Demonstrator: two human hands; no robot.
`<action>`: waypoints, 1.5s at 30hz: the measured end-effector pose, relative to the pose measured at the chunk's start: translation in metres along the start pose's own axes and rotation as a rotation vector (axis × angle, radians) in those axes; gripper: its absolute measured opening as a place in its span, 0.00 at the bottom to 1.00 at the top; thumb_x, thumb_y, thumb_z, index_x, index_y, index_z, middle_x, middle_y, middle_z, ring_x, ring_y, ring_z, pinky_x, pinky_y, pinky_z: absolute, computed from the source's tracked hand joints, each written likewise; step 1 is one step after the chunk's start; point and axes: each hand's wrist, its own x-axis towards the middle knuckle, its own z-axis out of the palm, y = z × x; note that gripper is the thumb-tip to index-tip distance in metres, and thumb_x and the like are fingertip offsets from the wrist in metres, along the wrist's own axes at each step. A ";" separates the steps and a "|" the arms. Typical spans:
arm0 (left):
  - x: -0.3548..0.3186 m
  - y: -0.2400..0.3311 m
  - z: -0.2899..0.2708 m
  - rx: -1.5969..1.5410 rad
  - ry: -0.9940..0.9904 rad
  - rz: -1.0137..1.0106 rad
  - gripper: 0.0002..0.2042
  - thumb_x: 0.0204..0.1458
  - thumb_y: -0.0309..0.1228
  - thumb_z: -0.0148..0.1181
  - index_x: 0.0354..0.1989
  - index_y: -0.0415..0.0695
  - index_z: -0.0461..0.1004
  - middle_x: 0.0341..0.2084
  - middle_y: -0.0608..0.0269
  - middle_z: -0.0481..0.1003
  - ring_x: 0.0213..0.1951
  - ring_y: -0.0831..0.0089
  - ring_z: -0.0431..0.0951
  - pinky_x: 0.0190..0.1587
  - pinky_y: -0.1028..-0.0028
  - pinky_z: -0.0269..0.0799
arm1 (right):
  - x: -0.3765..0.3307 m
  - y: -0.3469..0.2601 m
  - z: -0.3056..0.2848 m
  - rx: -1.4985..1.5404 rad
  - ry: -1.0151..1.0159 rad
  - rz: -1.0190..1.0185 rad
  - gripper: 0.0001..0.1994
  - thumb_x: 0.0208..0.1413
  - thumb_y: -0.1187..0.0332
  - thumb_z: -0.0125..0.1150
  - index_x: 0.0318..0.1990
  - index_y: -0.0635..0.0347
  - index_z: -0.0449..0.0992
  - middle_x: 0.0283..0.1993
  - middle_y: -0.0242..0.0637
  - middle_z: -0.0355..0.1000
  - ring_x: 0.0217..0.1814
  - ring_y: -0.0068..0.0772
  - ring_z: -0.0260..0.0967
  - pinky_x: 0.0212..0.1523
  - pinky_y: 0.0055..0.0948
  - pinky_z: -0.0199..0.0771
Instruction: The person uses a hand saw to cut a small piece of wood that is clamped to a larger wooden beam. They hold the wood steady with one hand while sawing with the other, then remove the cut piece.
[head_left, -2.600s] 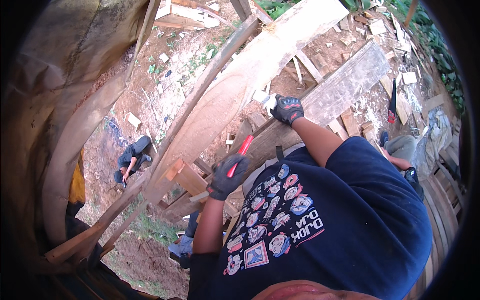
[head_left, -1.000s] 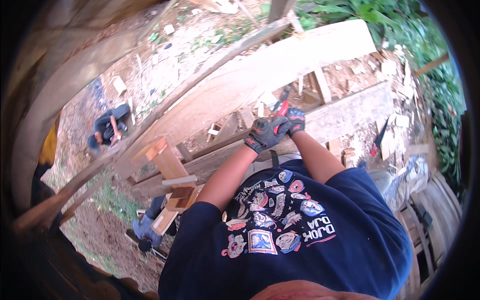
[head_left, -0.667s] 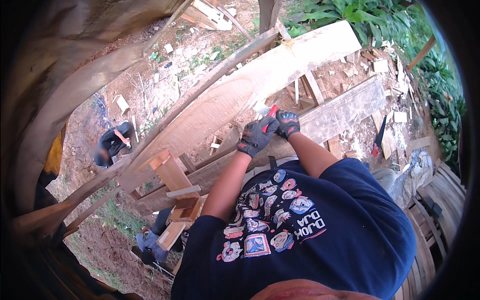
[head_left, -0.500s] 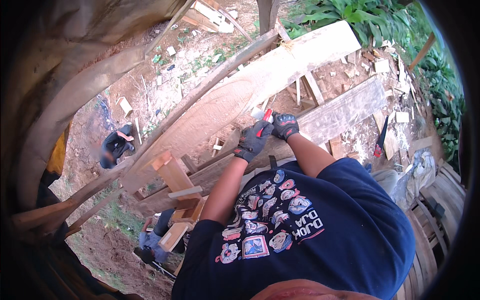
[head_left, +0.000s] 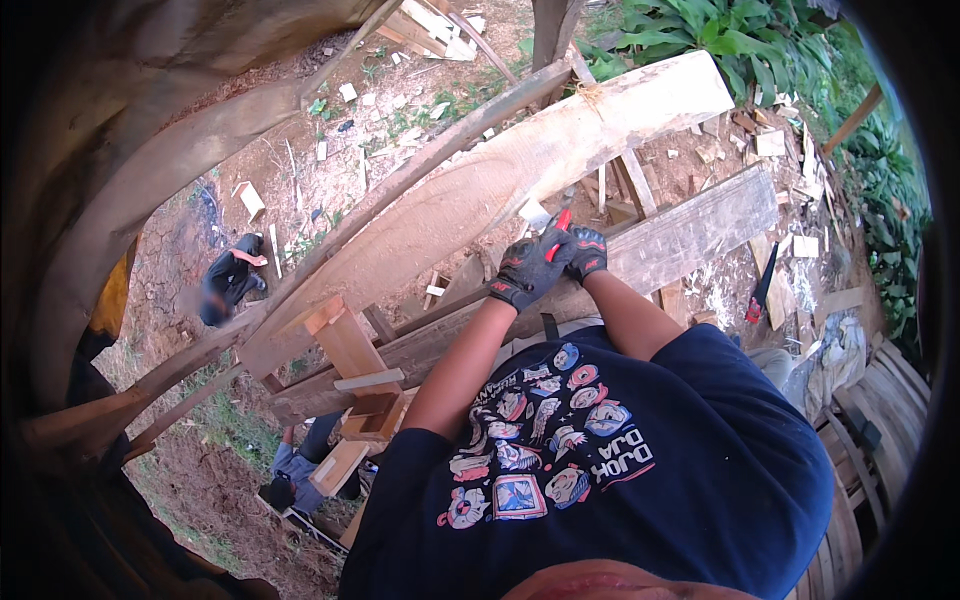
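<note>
My left hand (head_left: 525, 272), in a dark glove, is closed round a red-handled tool (head_left: 562, 221) with a narrow grey end, perhaps a blade. Just beyond its fingers shows a small pale flat piece (head_left: 535, 213); I cannot tell whether it is held. Against the left hand, my gloved right hand (head_left: 586, 254) has its fingers curled, and what lies inside them is hidden. Both hands are above a long weathered plank (head_left: 690, 228). Farther off, a broad pale board (head_left: 480, 185) with an oval grain pattern slants across the view.
A handsaw (head_left: 763, 287) with a red and black handle lies at the right among wood scraps. One person (head_left: 232, 280) is low on the ground at the left; another (head_left: 297, 470) is beside a wooden box-like frame (head_left: 375, 415). Leafy plants (head_left: 700, 35) grow at the back.
Both hands have shifted slightly right, and the left has turned so that the red tool leans farther right. The pale piece has moved right and away too. The whole view has shifted a little.
</note>
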 end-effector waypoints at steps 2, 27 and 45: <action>0.003 0.006 -0.002 0.051 -0.015 -0.045 0.25 0.70 0.57 0.52 0.58 0.49 0.79 0.52 0.47 0.83 0.52 0.41 0.83 0.56 0.49 0.77 | 0.000 -0.003 -0.003 0.002 0.017 0.021 0.20 0.59 0.46 0.65 0.46 0.53 0.84 0.45 0.49 0.84 0.50 0.54 0.83 0.51 0.51 0.81; -0.210 0.016 -0.072 -0.081 0.147 0.110 0.10 0.66 0.29 0.66 0.53 0.44 0.84 0.46 0.52 0.85 0.50 0.55 0.87 0.52 0.61 0.82 | -0.005 -0.028 -0.036 0.039 -0.004 0.161 0.22 0.59 0.49 0.62 0.50 0.56 0.83 0.46 0.52 0.85 0.50 0.53 0.84 0.53 0.51 0.82; -0.048 -0.023 -0.011 -0.041 0.165 0.148 0.12 0.70 0.41 0.60 0.49 0.49 0.84 0.41 0.55 0.86 0.41 0.50 0.87 0.45 0.56 0.81 | -0.007 -0.029 -0.038 0.096 -0.034 0.172 0.21 0.59 0.48 0.65 0.49 0.54 0.83 0.47 0.52 0.84 0.52 0.54 0.83 0.55 0.51 0.81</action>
